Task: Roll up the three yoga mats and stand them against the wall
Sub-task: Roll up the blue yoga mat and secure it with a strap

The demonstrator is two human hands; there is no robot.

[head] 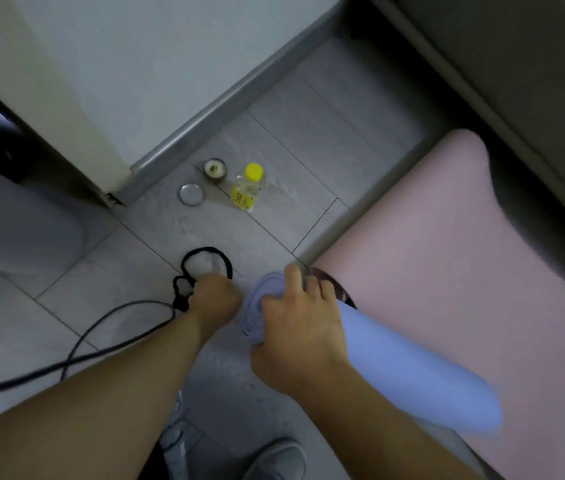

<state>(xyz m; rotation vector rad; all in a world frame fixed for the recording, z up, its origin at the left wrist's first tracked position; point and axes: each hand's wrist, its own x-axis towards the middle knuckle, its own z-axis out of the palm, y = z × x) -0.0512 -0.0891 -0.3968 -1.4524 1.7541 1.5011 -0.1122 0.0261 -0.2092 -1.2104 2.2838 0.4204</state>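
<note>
Two shoes (274, 459) at bottom edge. Right hand (294, 327) — grip curled round end of one rolled blue mat (412, 368), lying partly on one flat pink mat (447, 271). Left hand (213, 299) — grip closed on black strap (204, 263). Beyond: one bottle (248, 187), two small round items near wall (135, 64).

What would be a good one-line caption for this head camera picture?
Right hand grips a rolled blue mat while the left hand holds a black strap, beside a flat pink mat.

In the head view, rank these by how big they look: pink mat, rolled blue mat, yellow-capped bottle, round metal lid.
1. pink mat, unrolled on the floor
2. rolled blue mat, nearer the camera, so somewhat enlarged
3. yellow-capped bottle
4. round metal lid, smallest, though not by much
</note>
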